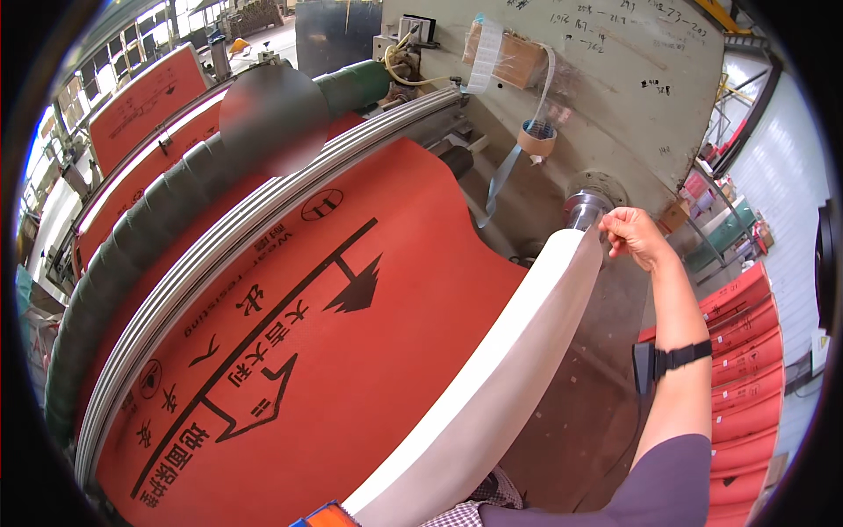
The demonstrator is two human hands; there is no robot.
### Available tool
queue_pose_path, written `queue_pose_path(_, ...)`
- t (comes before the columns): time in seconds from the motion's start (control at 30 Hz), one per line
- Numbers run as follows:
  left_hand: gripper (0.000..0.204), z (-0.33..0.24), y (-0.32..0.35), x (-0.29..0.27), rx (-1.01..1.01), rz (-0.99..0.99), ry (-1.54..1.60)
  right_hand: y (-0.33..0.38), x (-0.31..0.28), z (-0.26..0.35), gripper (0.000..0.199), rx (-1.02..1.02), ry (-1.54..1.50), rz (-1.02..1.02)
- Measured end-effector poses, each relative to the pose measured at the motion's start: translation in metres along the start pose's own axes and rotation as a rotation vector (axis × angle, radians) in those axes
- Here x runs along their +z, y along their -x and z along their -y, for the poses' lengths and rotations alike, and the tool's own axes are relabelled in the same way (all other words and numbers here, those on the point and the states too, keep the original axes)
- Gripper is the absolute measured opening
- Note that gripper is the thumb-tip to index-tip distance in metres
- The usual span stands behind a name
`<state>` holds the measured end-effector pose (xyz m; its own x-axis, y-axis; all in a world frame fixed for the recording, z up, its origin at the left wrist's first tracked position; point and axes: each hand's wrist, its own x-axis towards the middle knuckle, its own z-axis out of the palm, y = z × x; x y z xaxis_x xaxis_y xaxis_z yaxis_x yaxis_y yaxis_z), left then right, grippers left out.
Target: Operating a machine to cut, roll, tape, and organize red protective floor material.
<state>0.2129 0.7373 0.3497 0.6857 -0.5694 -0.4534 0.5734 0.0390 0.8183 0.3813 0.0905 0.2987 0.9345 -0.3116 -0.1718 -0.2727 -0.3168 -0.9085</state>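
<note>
My right hand point(634, 239) is at the far end of a long white roll point(492, 386), beside the metal shaft end point(587, 209) that holds it. Its fingers are bent and pinched together at the roll's edge; what they grip, if anything, is too small to make out. A black strapped device point(669, 362) sits on my right forearm. Red printed sheeting point(351, 369) with black drawings and lettering runs from under a ribbed metal bar point(263, 206) towards the white roll. My left hand is outside the picture. An orange thing with a blue edge point(327, 516) shows at the bottom edge.
A green-wrapped roller point(132, 237) lies beyond the metal bar. The grey machine side panel point(615, 105) stands ahead, with a tape roll point(536, 138) hanging on it. Several red rolls point(742, 378) are stacked to the right. A shelf rack point(716, 220) stands behind.
</note>
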Motion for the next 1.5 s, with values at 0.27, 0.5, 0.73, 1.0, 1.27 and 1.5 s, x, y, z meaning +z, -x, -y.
queue_pose_path(0.27,0.064,0.012,-0.018,-0.007,-0.047,-0.09,-0.003,-0.02,0.04,-0.009,0.025,-0.049,0.306,0.042)
queue_pose_path(0.5,0.059,0.025,-0.012,-0.013,-0.108,-0.185,-0.004,-0.022,0.044,-0.02,0.024,-0.14,0.481,-0.058)
queue_pose_path(0.73,0.057,0.031,0.003,-0.028,-0.135,-0.238,0.073,-0.016,0.062,-0.01,0.025,-0.27,0.633,-0.127)
queue_pose_path(1.0,0.054,0.047,-0.015,-0.043,-0.139,-0.217,0.158,-0.003,0.076,-0.009,0.028,-0.288,1.054,-0.248)
queue_pose_path(1.27,0.048,0.055,-0.022,-0.054,-0.17,-0.204,0.246,0.007,0.092,0.02,0.061,-0.189,1.305,-0.329)
queue_pose_path(1.5,0.047,0.057,-0.027,-0.06,-0.155,-0.159,0.279,-0.018,0.064,-0.027,0.03,-0.406,1.094,-0.477)
